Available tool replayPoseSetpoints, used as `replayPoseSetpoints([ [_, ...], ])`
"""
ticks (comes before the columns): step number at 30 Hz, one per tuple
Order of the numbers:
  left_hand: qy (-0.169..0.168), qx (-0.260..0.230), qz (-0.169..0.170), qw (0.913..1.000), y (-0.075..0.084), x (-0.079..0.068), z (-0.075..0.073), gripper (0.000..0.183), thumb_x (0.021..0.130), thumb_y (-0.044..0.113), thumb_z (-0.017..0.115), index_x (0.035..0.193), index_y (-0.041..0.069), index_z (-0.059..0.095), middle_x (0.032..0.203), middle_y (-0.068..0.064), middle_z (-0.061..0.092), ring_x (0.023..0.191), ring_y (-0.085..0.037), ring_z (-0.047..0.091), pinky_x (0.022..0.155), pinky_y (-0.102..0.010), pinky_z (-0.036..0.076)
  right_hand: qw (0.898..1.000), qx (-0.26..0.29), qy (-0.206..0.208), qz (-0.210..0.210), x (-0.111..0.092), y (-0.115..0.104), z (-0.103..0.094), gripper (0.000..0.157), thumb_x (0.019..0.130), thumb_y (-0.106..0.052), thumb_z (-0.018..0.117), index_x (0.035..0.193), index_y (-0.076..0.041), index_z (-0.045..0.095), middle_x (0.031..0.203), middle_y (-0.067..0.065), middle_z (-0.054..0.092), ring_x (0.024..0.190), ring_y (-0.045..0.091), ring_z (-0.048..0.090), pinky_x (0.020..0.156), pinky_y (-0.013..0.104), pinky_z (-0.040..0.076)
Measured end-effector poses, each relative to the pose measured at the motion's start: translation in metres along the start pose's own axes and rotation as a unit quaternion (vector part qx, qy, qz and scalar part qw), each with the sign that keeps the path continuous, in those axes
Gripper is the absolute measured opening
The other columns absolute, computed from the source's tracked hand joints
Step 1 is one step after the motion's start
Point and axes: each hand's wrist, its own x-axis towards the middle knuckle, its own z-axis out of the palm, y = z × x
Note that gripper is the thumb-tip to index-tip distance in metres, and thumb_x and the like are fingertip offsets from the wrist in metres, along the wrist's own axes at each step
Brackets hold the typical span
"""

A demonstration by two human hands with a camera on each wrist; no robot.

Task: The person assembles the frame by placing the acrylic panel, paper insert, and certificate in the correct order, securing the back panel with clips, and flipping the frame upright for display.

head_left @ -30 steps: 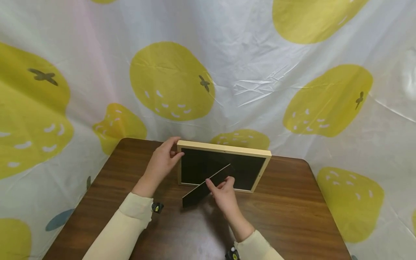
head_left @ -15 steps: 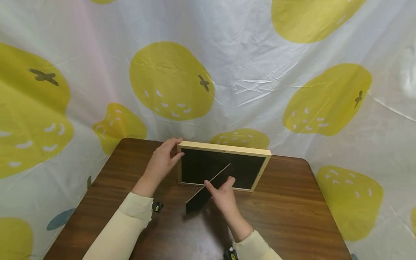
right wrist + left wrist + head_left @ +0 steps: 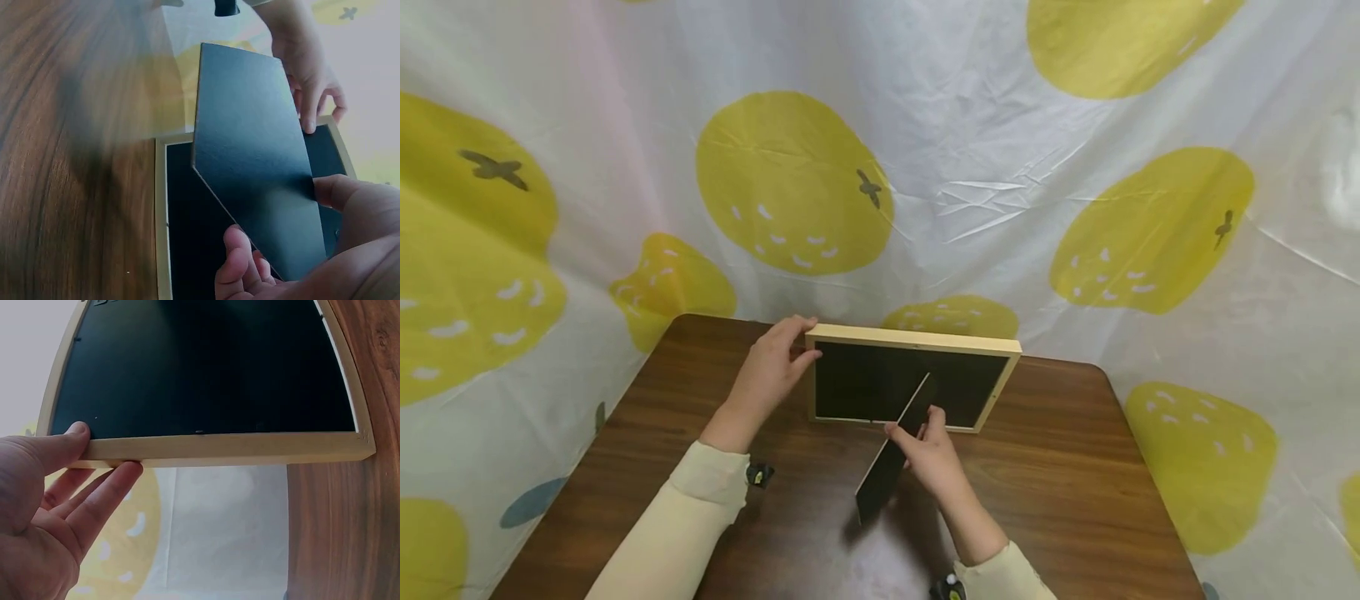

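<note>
A picture frame (image 3: 917, 337) with a light wooden rim and black backing (image 3: 865, 375) stands on its long edge, its back facing me. My left hand (image 3: 760, 383) holds its upper left corner. In the left wrist view the thumb lies on the back edge and the fingers touch the rim's (image 3: 250, 449) outer side. A black easel stand (image 3: 883, 479) juts out from the backing towards me. My right hand (image 3: 938, 457) pinches it between thumb and fingers at its long edges. The right wrist view shows the stand (image 3: 247, 112) as a flat angular board; its joint with the backing is hidden.
Beneath the frame is a brown wood-grain table (image 3: 1052, 483) with rounded far corners. Behind it hangs a white curtain (image 3: 970, 150) with yellow fruit prints, close to the frame. Cream sleeves (image 3: 677, 517) and small dark wrist cameras (image 3: 760, 475) are on both arms.
The stand's free end has swung right and towards me, with the right hand moving along slightly. My left hand keeps its place on the frame corner.
</note>
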Motion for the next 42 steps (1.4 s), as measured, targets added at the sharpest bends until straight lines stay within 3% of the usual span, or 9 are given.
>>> replayPoseSetpoints([
  [4, 0.007, -0.004, 0.007, 0.9999, 0.000, -0.002, -0.001, 0.043, 0.097, 0.010, 0.083, 0.137, 0.005, 0.068, 0.135, -0.014, 0.071, 0.113, -0.031, 0.074, 0.094, -0.044, 0.064, 1.000, -0.014, 0.002, -0.011, 0.000, 0.001, 0.001, 0.070, 0.100, -0.025, 0.079, 0.147, 0.002, 0.035, 0.093, 0.009, 0.072, 0.071, 0.013, 0.072, 0.070, 0.031, 0.061],
  [10, 0.015, -0.008, 0.010, 0.9998, 0.004, -0.006, -0.001, 0.041, 0.096, 0.008, 0.084, 0.133, 0.004, 0.069, 0.128, -0.013, 0.072, 0.110, -0.030, 0.073, 0.093, -0.043, 0.064, 0.996, -0.079, 0.041, -0.020, 0.002, 0.005, 0.001, 0.084, 0.097, -0.033, 0.082, 0.155, 0.005, 0.033, 0.085, 0.004, 0.060, 0.062, 0.015, 0.060, 0.065, 0.029, 0.053],
  [16, 0.025, -0.012, 0.010, 0.9996, 0.007, -0.007, 0.001, 0.036, 0.095, 0.005, 0.084, 0.127, 0.004, 0.068, 0.124, -0.015, 0.071, 0.108, -0.032, 0.077, 0.093, -0.043, 0.065, 0.993, -0.093, 0.066, -0.034, 0.003, 0.011, 0.005, 0.088, 0.094, -0.032, 0.085, 0.150, 0.005, 0.029, 0.085, 0.001, 0.050, 0.065, 0.014, 0.055, 0.065, 0.027, 0.048],
  [22, 0.042, -0.017, 0.010, 0.9989, 0.008, -0.008, 0.004, 0.035, 0.093, 0.001, 0.084, 0.123, 0.002, 0.066, 0.120, -0.017, 0.069, 0.107, -0.034, 0.079, 0.093, -0.043, 0.065, 0.992, -0.101, 0.067, -0.035, 0.007, 0.020, 0.009, 0.084, 0.093, -0.037, 0.086, 0.144, 0.002, 0.032, 0.086, 0.002, 0.051, 0.061, 0.014, 0.057, 0.059, 0.028, 0.045],
  [31, 0.031, 0.013, 0.003, 0.9994, 0.009, -0.012, 0.005, 0.030, 0.094, 0.003, 0.084, 0.115, 0.004, 0.063, 0.117, -0.016, 0.069, 0.107, -0.035, 0.073, 0.092, -0.049, 0.062, 0.989, -0.128, 0.067, -0.043, 0.010, 0.030, 0.006, 0.081, 0.092, -0.035, 0.088, 0.141, 0.002, 0.035, 0.096, 0.009, 0.056, 0.073, 0.017, 0.056, 0.069, 0.029, 0.047],
  [35, 0.037, 0.012, -0.002, 0.9992, 0.008, -0.018, 0.006, 0.033, 0.094, 0.002, 0.084, 0.119, 0.004, 0.063, 0.120, -0.016, 0.069, 0.109, -0.035, 0.074, 0.091, -0.048, 0.062, 0.990, -0.124, 0.053, -0.042, 0.010, 0.034, 0.003, 0.079, 0.094, -0.034, 0.087, 0.142, 0.002, 0.036, 0.103, 0.014, 0.059, 0.079, 0.016, 0.060, 0.071, 0.028, 0.050],
  [38, 0.043, 0.005, -0.009, 0.9990, 0.007, -0.022, 0.008, 0.037, 0.095, 0.002, 0.084, 0.125, 0.004, 0.063, 0.119, -0.016, 0.069, 0.105, -0.033, 0.074, 0.088, -0.047, 0.062, 0.994, -0.091, 0.042, -0.039, 0.011, 0.033, -0.005, 0.073, 0.099, -0.030, 0.082, 0.144, 0.003, 0.036, 0.107, 0.017, 0.062, 0.079, 0.016, 0.066, 0.068, 0.029, 0.055],
  [40, 0.048, -0.002, -0.010, 0.9988, 0.006, -0.024, 0.008, 0.039, 0.095, 0.002, 0.083, 0.129, 0.004, 0.063, 0.119, -0.015, 0.068, 0.102, -0.032, 0.073, 0.087, -0.047, 0.061, 0.995, -0.069, 0.059, -0.040, 0.012, 0.029, -0.017, 0.064, 0.103, -0.025, 0.078, 0.143, 0.004, 0.037, 0.107, 0.017, 0.065, 0.077, 0.015, 0.070, 0.066, 0.030, 0.058],
  [42, 0.052, -0.014, -0.009, 0.9985, 0.006, -0.027, 0.008, 0.039, 0.096, 0.003, 0.082, 0.131, 0.004, 0.064, 0.121, -0.016, 0.066, 0.103, -0.032, 0.071, 0.089, -0.046, 0.061, 0.992, -0.048, 0.109, -0.050, 0.014, 0.024, -0.034, 0.053, 0.106, -0.020, 0.073, 0.141, 0.005, 0.041, 0.105, 0.016, 0.068, 0.073, 0.011, 0.070, 0.065, 0.027, 0.058],
])
